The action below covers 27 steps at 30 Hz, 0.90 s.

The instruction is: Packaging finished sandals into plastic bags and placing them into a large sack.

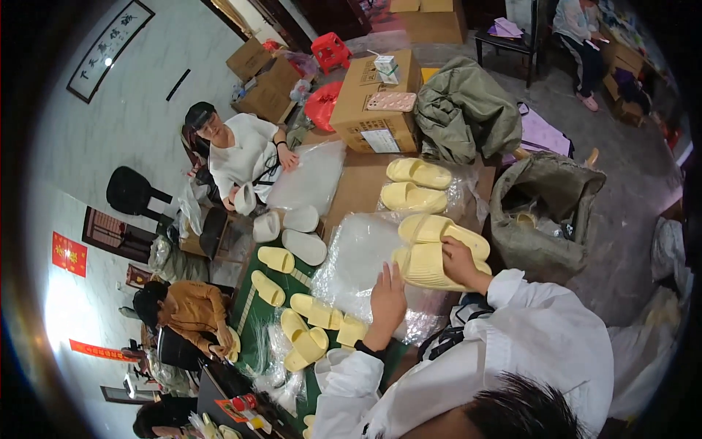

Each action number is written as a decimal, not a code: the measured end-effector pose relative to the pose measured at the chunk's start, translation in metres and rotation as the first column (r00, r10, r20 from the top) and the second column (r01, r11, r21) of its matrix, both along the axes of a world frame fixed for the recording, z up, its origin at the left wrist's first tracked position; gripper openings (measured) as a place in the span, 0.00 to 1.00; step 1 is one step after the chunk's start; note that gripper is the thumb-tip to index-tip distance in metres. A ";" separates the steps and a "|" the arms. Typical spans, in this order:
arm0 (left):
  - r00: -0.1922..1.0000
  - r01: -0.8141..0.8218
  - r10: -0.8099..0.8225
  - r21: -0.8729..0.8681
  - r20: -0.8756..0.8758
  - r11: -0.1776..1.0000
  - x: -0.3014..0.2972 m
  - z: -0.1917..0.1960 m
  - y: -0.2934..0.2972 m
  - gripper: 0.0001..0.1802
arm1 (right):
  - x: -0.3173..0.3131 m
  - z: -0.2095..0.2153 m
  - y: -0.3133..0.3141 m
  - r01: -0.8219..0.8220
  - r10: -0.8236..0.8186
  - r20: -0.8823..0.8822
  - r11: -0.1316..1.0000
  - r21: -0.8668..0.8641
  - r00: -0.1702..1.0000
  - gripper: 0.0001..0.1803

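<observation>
My right hand (461, 265) is closed on a pair of pale yellow slippers (430, 265), its fingers gripping the ribbed strap of the nearer one. The two slippers lie side by side over the right part of a stack of clear plastic bags (352, 257). Beside the slippers' left end, my left hand (387, 298) is flat with its fingers stretched out, holding nothing, over the bags. Another yellow pair (417, 184) rests on clear plastic farther back. Left of my left hand, several loose yellow slippers (303, 340) are spread on the green table (247, 307).
White slippers (303, 247) lie near a person in white (245, 150), who holds one. A person in a brown top (194, 311) handles a yellow slipper. A cardboard box (373, 95) with a phone on top stands at the back. An open sack (545, 219) stands at right.
</observation>
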<state>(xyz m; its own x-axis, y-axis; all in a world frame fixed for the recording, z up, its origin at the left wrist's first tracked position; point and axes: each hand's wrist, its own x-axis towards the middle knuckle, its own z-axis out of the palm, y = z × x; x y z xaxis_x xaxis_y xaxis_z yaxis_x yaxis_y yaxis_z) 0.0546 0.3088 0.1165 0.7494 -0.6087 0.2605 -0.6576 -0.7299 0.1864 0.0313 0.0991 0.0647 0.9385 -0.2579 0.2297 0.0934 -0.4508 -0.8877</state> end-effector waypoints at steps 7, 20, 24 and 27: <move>0.990 0.123 -0.116 0.088 -0.079 0.988 -0.017 0.013 -0.040 0.28 | -0.008 0.011 0.016 -0.077 0.180 0.271 0.933 -0.352 0.946 0.06; 0.982 0.156 -0.137 -0.156 0.129 0.975 -0.004 0.008 -0.015 0.25 | -0.028 0.013 0.014 -0.033 0.214 0.309 0.865 -0.500 0.927 0.12; 0.956 0.289 -0.294 -0.125 -0.019 0.949 0.002 0.002 -0.018 0.27 | -0.027 -0.009 0.029 -0.133 0.261 0.235 0.883 -0.450 0.936 0.11; 0.938 0.347 -0.347 -0.071 0.005 0.935 -0.001 0.002 -0.023 0.30 | -0.022 -0.022 0.028 -0.176 0.286 0.192 0.878 -0.445 0.939 0.12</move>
<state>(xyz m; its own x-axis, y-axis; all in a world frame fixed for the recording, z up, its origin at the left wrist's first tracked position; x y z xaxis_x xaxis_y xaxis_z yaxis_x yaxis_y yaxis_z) 0.0533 0.2855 0.1188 0.4967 -0.8118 0.3071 -0.8662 -0.4413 0.2344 0.0094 0.1272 0.0426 0.8585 0.1301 0.4960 0.4299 -0.7099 -0.5578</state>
